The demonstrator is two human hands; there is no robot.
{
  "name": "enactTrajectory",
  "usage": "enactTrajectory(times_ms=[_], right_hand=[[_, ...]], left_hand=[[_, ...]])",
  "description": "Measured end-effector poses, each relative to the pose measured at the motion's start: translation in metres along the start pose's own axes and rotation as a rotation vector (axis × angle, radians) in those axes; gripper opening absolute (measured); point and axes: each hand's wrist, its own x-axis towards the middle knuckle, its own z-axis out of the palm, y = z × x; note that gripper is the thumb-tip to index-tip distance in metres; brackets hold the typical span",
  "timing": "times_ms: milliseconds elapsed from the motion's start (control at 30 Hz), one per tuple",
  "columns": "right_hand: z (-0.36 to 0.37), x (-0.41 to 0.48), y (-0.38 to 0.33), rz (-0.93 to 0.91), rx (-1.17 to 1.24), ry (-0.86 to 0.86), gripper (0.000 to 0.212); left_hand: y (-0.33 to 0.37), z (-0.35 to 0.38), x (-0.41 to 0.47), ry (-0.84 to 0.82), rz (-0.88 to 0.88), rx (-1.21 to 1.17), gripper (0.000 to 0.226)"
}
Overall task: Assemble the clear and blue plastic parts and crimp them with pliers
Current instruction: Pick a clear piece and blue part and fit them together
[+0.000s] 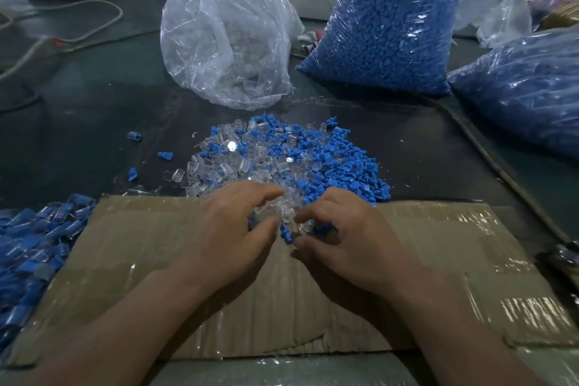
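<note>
At the far edge of the cardboard point(438, 244), beside the mixed pile point(282, 157), left hand point(232, 222) curls round clear parts point(283, 207), right hand point(341, 232) seemingly pinches a blue part point(286, 233); skewed mating could pop it loose into the pile.

I see a dark worktop point(78, 141). Taped, shiny cardboard point(438, 260) lies flat at its near edge. Just past it sits a loose heap point(282, 157) of clear and blue parts, spilling onto the cardboard's far edge. A few blue strays point(165, 155) lie left of the heap. At far left a pile point(28, 247) of blue-and-clear pieces touches the cardboard. Behind the heap stands a clear bag point(225, 41), mostly empty. Right of it are a full blue bag point(385, 34) and a second blue bag point(526, 88). A rope point(78, 6) loops far left. A cord point(501, 172) runs along the right.
</note>
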Motion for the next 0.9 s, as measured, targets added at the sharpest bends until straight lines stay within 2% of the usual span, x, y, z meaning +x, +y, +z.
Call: enactTrajectory(times_ms=[100, 233, 367, 467, 667, 767, 900], right_hand=[[0.003, 0.000, -0.004, -0.018, -0.022, 0.022, 0.029], [0.010, 0.003, -0.011, 0.034, -0.125, 0.044, 0.044], [0.012, 0.006, -0.014, 0.034, -0.153, 0.054, 0.031], [0.014, 0.004, -0.011, 0.040, -0.137, 0.032, 0.030], [0.016, 0.003, -0.014, -0.027, -0.104, -0.001, 0.023], [0.010, 0.004, -0.009, 0.021, 0.003, 0.099, 0.018], [0.004, 0.003, -0.005, 0.095, 0.140, 0.249, 0.009]], left_hand=[[0.002, -0.002, 0.000, 0.018, -0.014, -0.013, 0.040], [0.004, -0.004, 0.000, 0.062, -0.014, -0.030, 0.041], [0.005, -0.003, 0.001, 0.110, -0.046, -0.111, 0.051], [0.006, -0.004, 0.000, 0.127, -0.095, -0.199, 0.053], [0.008, -0.008, 0.002, 0.098, -0.188, -0.267, 0.032], [0.009, -0.011, 0.003, 0.088, -0.308, -0.345, 0.020], [0.011, -0.014, 0.003, 0.062, -0.449, -0.573, 0.017]])
